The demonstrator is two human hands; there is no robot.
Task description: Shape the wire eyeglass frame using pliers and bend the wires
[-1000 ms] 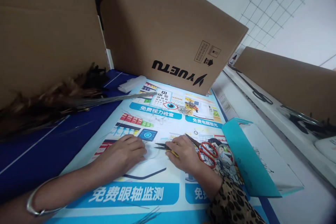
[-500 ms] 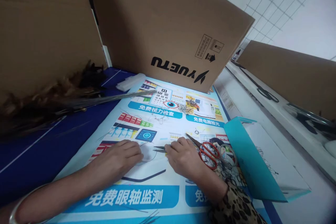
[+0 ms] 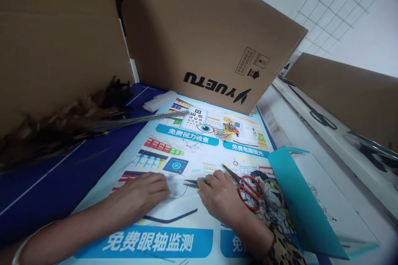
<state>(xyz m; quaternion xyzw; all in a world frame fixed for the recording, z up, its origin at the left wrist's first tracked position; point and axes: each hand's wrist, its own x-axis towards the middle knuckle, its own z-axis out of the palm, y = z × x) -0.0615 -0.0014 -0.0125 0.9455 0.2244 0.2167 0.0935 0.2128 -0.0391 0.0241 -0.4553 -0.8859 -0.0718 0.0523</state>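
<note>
My left hand (image 3: 152,188) rests low over the printed sheet, its fingers pinched on a thin dark wire (image 3: 187,192) bent into a round loop. Facing it, my right hand (image 3: 219,194) is closed around needle-nose pliers (image 3: 191,183), whose slim jaws point left, slightly parted, towards the loop. Most of the pliers' handle is hidden by my fingers, with a bit of yellow showing. Whether the jaws touch the wire I cannot tell. Just right of my right hand lie red-handled scissors (image 3: 250,192), beside a pile of small wire rings (image 3: 280,217).
A teal box (image 3: 306,203) with wire pieces in it stands at the right. Cardboard panels (image 3: 202,29) rise behind. A bundle of straight wires (image 3: 149,118) and brown feather-like material (image 3: 77,116) lie at the left. A small wire heap (image 3: 222,133) sits farther back.
The whole view has shifted slightly, so things appear a little lower and to the right. Both hands keep nearly the same pose, with the pliers still beside the wire loop.
</note>
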